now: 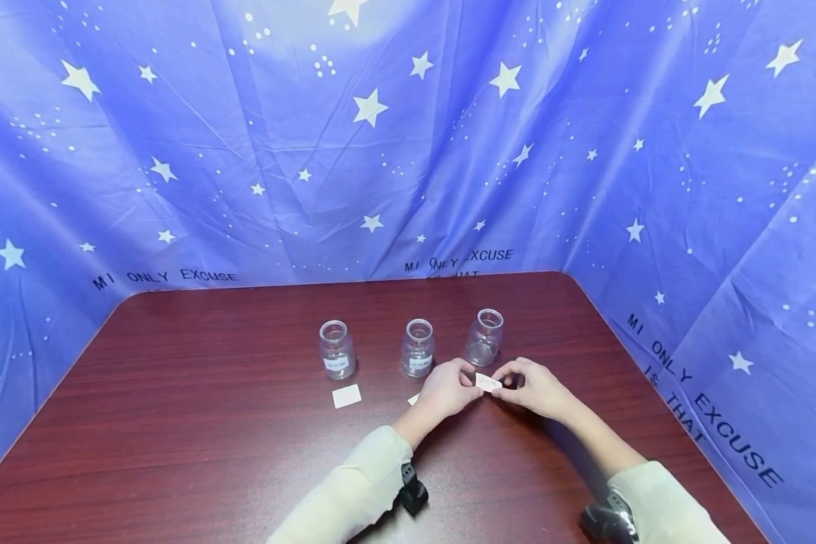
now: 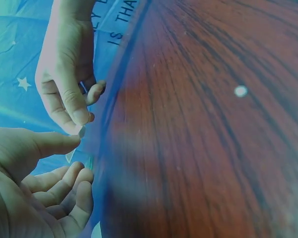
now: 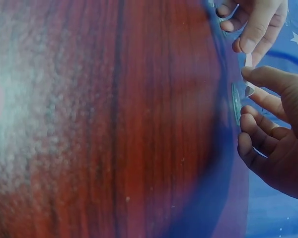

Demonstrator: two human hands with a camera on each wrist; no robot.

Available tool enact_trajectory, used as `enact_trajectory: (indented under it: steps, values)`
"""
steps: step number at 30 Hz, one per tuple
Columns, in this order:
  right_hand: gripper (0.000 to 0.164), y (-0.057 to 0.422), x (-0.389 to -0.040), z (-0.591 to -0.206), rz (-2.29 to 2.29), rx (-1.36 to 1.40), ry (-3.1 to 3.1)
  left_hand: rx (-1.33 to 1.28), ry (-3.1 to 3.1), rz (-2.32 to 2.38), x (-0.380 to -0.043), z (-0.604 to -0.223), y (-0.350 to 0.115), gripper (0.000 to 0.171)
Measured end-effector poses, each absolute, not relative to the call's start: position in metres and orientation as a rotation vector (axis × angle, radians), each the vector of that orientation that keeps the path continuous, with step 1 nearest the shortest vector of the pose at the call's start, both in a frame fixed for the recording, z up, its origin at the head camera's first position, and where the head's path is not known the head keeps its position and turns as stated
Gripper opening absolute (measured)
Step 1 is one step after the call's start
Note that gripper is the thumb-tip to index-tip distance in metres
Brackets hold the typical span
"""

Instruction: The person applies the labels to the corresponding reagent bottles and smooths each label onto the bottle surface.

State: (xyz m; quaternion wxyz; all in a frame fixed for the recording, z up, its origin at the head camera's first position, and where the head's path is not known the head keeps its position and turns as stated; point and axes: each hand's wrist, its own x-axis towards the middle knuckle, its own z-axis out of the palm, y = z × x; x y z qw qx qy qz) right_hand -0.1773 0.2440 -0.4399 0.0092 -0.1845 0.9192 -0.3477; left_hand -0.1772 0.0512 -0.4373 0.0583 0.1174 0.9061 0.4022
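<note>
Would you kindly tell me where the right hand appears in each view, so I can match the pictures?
Head: the right hand is right of centre, in the lower half.
Left wrist: right hand at upper left.
Right wrist: right hand against the right edge, around mid-height.
Shared landmark: the left hand, facing it in every view.

The head view is bright, while glare hazes the tabletop (image 3: 139, 124) in the right wrist view.
</note>
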Motion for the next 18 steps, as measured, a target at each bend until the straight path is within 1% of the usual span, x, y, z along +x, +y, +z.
enact_trajectory:
  steps: [8,13,18]
  values:
    - [0.015,0.2443,-0.1786,-0.4394,-1.084,-0.555,2.873,0.361,2.642,1.354,-0.1757,-0.4357,0.0456,0.012]
    - [0.015,0.2437,-0.1788,-0.4395,-1.096,-0.559,2.869,0.351,2.584,1.422,-0.1745,-0.4350,0.0447,0.007]
    - [0.015,0.2439,-0.1788,-0.4395,-1.110,-0.558,2.850,0.370,2.516,1.476,-0.1749,-0.4385,0.0444,0.008]
